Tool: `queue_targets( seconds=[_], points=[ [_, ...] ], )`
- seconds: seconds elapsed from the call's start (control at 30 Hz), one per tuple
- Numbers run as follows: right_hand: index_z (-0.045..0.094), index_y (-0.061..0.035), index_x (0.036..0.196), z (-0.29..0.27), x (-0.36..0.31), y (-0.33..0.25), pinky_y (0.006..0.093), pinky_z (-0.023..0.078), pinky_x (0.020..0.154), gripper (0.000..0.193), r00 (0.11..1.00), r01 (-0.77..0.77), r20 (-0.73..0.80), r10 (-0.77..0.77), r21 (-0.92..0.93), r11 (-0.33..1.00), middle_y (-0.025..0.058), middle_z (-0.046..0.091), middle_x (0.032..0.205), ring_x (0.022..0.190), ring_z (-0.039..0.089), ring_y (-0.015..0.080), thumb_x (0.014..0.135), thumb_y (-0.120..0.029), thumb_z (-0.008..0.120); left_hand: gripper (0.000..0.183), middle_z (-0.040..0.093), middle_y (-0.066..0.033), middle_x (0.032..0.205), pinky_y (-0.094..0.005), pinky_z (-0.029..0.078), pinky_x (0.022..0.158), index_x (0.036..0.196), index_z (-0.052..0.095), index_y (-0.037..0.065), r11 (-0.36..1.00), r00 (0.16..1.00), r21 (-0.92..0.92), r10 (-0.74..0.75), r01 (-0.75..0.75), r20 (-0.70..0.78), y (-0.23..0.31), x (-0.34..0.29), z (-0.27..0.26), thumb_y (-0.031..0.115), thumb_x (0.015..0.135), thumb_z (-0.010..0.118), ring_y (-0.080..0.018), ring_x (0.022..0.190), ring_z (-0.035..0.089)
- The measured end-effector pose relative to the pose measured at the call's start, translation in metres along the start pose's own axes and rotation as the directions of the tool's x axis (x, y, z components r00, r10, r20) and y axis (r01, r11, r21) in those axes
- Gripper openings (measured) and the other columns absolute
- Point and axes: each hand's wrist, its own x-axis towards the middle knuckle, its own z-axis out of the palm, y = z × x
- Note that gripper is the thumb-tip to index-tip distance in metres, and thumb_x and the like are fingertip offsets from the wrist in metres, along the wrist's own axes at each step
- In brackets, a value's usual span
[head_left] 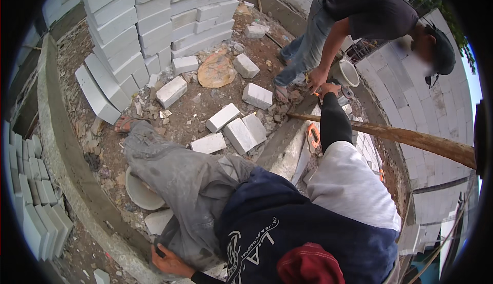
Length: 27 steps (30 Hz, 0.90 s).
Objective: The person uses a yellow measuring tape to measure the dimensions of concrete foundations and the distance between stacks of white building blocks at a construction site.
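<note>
My right arm, in a white sleeve and black arm cover, stretches far ahead. At its end my right hand [330, 88] is closed beside a co-worker's hand [317, 78]. A bit of orange shows between the two hands, but what I grip is too small to make out. My left hand [172, 261] is low at the left, fingers apart, beside my grey trouser leg [190, 181] and holding nothing. Below my right arm, a handsaw [301, 167] with an orange handle leans against a concrete beam [280, 148].
A co-worker [370, 19] bends over at the far right, near a pale bucket [349, 73]. A wooden pole [405, 135] crosses on the right. Loose white blocks [240, 135] lie on rubble before a stacked block pile [154, 22]. A basin [141, 189] sits beside my leg.
</note>
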Motion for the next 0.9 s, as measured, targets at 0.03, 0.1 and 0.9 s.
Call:
queue_targets(
  seconds=[0.03, 0.1, 0.9],
  points=[
    [0.057, -0.0086, 0.114, 0.007, 0.007, 0.001, 0.0352, 0.045, 0.048, 0.03, 0.996, -0.054, 0.077, 0.055, -0.012, 0.998, 0.0165, 0.063, 0.092, 0.075, 0.066, 0.0289, 0.085, -0.014, 0.056, 0.029, 0.065, -0.0173, 0.094, -0.0367, 0.05, 0.064, 0.106, 0.068, 0.002, 0.999, 0.999, -0.019, 0.042, -0.043, -0.028, -0.008, 0.002, 0.0, 0.027, 0.091, 0.067, -0.0289, 0.078, 0.063],
    [0.059, -0.0077, 0.106, 0.014, 0.018, 0.001, 0.0354, 0.046, 0.054, 0.021, 0.933, -0.251, 0.243, 0.267, -0.093, 0.963, 0.0167, 0.064, 0.095, 0.082, 0.065, 0.0284, 0.087, -0.013, 0.052, 0.029, 0.065, -0.0173, 0.094, -0.0368, 0.049, 0.063, 0.106, 0.068, 0.002, 1.0, 1.0, 0.004, 0.006, -0.006, -0.008, 0.0, 0.003, -0.004, 0.027, 0.091, 0.067, -0.0286, 0.077, 0.063],
    [0.06, -0.0137, 0.087, 0.011, 0.009, 0.013, 0.04, 0.045, 0.05, 0.007, 0.968, -0.017, 0.253, -0.007, 0.093, 0.995, 0.0057, 0.055, 0.069, 0.055, 0.056, 0.0238, 0.082, -0.018, 0.062, 0.046, 0.069, -0.0188, 0.093, -0.0471, 0.049, 0.084, 0.097, 0.071, -0.002, 0.998, 0.997, -0.044, -0.033, 0.036, 0.068, 0.013, 0.01, -0.025, 0.041, 0.092, 0.058, -0.0372, 0.089, 0.063]
  ],
)
